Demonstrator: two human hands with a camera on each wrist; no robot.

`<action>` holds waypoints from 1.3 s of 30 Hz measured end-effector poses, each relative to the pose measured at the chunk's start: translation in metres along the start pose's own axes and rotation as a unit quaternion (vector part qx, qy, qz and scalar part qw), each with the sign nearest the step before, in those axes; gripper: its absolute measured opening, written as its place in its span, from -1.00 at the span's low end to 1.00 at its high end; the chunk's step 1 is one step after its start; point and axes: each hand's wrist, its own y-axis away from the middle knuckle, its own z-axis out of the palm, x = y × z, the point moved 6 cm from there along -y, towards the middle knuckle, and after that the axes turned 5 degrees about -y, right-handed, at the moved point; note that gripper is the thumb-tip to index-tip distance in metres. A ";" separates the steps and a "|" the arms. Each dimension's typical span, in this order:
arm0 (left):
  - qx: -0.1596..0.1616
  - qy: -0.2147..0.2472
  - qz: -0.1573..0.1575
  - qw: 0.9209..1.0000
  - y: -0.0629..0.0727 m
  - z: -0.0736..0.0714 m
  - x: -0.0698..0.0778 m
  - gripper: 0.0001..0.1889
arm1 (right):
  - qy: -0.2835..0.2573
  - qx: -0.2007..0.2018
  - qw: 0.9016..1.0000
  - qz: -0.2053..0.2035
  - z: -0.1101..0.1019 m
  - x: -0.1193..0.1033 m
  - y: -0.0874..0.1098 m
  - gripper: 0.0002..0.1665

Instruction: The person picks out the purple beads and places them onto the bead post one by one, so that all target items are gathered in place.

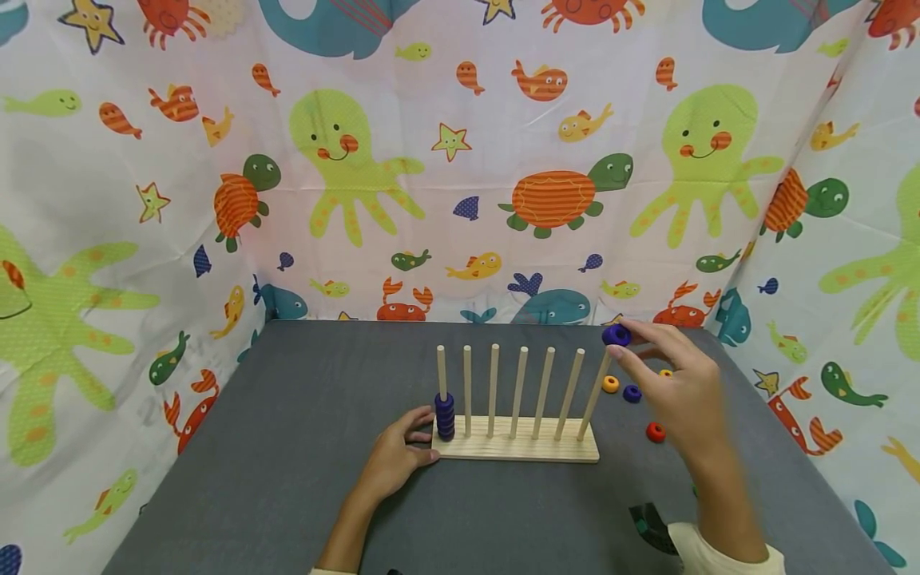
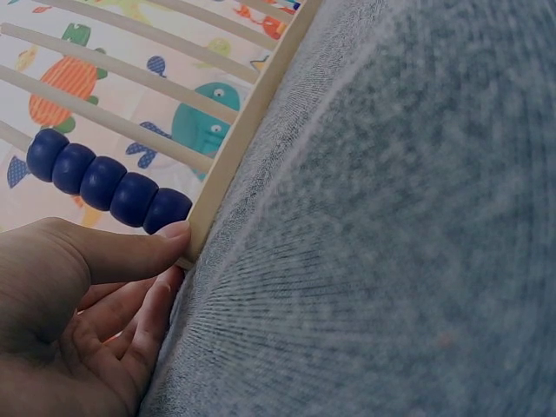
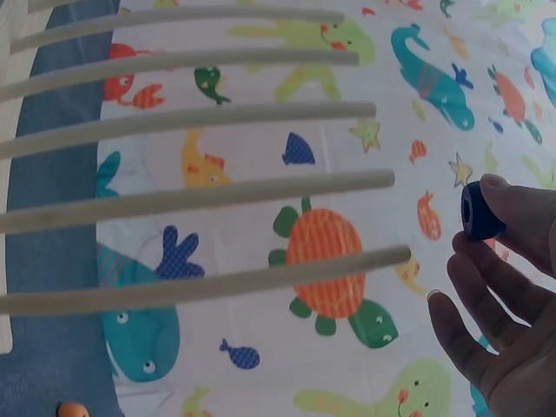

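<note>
A wooden peg rack [image 1: 517,451] stands on the grey table with several upright pegs along its base. Several dark blue beads [image 2: 104,181] are stacked on its leftmost peg. My left hand [image 1: 394,459] grips the left end of the base, thumb on one face and fingers behind, just below the stack. My right hand [image 1: 679,387] pinches one more blue bead [image 3: 488,224] between thumb and fingertips. In the head view that bead is right at the top of the rightmost peg [image 1: 595,395]; in the right wrist view it is apart from the peg tips.
To the right of the rack lie loose beads: an orange one [image 1: 610,385], a blue one [image 1: 632,394] and a red one [image 1: 655,432]. Another orange bead [image 1: 665,373] shows partly behind the right hand. A dark strap-like object [image 1: 650,527] is beside the right sleeve [image 1: 719,551]. Patterned cloth surrounds the table.
</note>
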 end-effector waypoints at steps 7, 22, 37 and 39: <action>0.000 0.005 -0.002 1.000 0.000 0.000 0.001 -0.22 | -0.029 -0.024 0.999 -0.019 0.018 -0.016 -0.004 -0.46; -0.005 0.008 0.000 1.000 0.001 0.000 0.003 -0.22 | -0.073 -0.064 0.993 -0.066 0.051 -0.036 -0.005 -0.42; -0.009 0.001 -0.008 1.000 0.000 0.001 -0.001 -0.22 | -0.086 -0.106 0.987 -0.086 0.087 -0.051 -0.004 -0.52; -0.008 0.003 -0.005 1.000 0.000 0.001 -0.001 -0.22 | -0.087 -0.112 0.986 -0.088 0.091 -0.054 -0.004 -0.52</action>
